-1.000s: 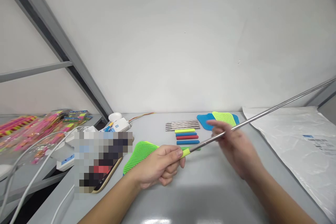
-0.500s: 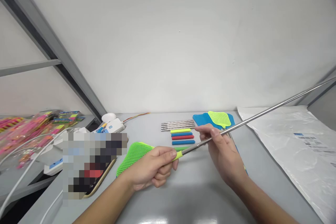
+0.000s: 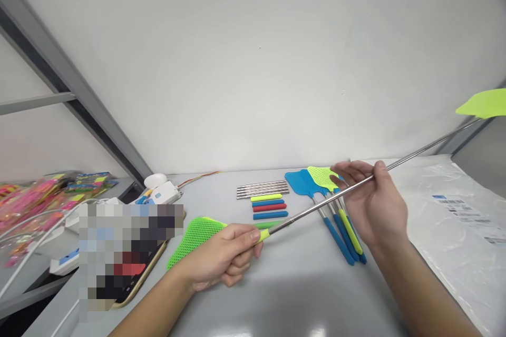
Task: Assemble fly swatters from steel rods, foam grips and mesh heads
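Gripping the yellow-green handle (image 3: 264, 235), the left hand (image 3: 227, 255) is closed; the right hand (image 3: 375, 200), half-open, touches the steel rod (image 3: 316, 206).

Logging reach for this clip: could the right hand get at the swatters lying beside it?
Probably yes: the right hand is open beside the swatters, whose lower ends lie uncovered, though the held pole crosses above them.

Left hand (image 3: 227, 255) and right hand (image 3: 381, 208) are bare, forearms (image 3: 160, 297) too.
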A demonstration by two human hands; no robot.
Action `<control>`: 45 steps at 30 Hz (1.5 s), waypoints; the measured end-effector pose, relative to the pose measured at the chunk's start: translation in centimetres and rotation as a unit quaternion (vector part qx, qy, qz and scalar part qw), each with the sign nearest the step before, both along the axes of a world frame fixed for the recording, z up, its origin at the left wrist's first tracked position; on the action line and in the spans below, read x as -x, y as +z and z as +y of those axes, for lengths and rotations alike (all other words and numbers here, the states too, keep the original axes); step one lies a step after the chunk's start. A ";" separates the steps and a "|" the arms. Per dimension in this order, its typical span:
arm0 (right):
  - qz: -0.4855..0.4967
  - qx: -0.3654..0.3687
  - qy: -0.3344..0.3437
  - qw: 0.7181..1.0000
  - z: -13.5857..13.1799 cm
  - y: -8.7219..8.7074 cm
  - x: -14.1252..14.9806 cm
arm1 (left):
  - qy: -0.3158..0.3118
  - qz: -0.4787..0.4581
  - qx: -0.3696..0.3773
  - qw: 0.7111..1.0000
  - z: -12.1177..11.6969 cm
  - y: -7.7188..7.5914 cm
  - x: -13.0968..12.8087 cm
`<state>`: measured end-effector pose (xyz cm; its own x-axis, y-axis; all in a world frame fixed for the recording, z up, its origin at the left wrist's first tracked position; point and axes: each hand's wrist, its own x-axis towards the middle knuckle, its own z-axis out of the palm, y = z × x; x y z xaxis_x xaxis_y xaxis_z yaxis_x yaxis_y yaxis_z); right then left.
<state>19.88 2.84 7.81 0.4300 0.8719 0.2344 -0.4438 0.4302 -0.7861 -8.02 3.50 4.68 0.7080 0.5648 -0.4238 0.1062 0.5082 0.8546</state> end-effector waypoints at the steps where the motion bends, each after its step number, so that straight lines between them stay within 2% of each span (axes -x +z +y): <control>1: -0.030 -0.001 0.004 1.000 -0.2 -0.2 0.7 | 0.001 -0.004 0.002 1.000 -0.1 0.0 -0.1; 6: -0.120 0.032 0.083 0.989 -1.4 -1.0 4.3 | 0.006 -0.025 -0.007 1.000 0.1 0.1 0.4; 10: -0.171 0.037 0.105 0.979 -1.8 -1.8 5.0 | 0.011 -0.030 -0.007 0.999 0.3 0.1 0.6; 15: -0.244 0.046 0.210 0.946 -2.7 -3.1 6.9 | 0.001 -0.052 0.017 0.998 -0.2 -0.1 -0.1; 18: -0.252 0.053 0.236 0.937 -2.7 -3.1 6.8 | 0.002 -0.051 0.012 0.999 -0.4 0.0 -0.1; 20: -0.227 0.052 0.221 0.947 -2.1 -2.6 5.6 | 0.006 -0.046 0.013 0.999 -0.4 0.2 0.1; 23: -0.134 0.032 0.127 0.982 -1.0 -1.6 3.3 | 0.004 -0.038 0.017 0.999 -0.3 0.3 0.2; 26: -0.094 0.018 0.059 0.994 -0.5 -1.2 2.4 | -0.006 -0.030 0.019 0.999 -0.4 0.3 -0.1; 28: -0.132 0.026 0.077 0.988 -0.9 -1.5 3.4 | -0.004 -0.035 0.024 0.999 -0.5 0.2 -0.3; 31: -0.202 0.026 0.170 0.964 -2.1 -2.5 6.0 | -0.005 -0.046 0.029 0.999 -0.7 0.3 -0.5; 33: -0.213 0.018 0.217 0.953 -2.8 -2.9 7.3 | -0.009 -0.051 0.025 0.998 -0.7 0.3 -0.3; 36: -0.222 0.037 0.238 0.945 -2.8 -2.7 6.8 | -0.006 -0.053 0.016 0.998 -0.6 0.5 0.1; 38: -0.197 0.044 0.209 0.957 -2.0 -2.1 5.2 | -0.006 -0.046 0.014 0.999 -0.6 0.6 0.1; 42: -0.085 0.020 0.067 0.994 -0.4 -1.3 2.2 | -0.016 -0.021 0.012 1.000 -0.6 0.7 -0.1; 44: -0.075 0.025 0.048 0.996 -0.4 -1.6 2.5 | -0.017 -0.013 0.013 1.000 -0.6 0.6 -0.3; 45: -0.085 0.029 0.063 0.994 -0.6 -1.9 3.1 | -0.015 -0.013 0.014 1.000 -0.6 0.5 -0.3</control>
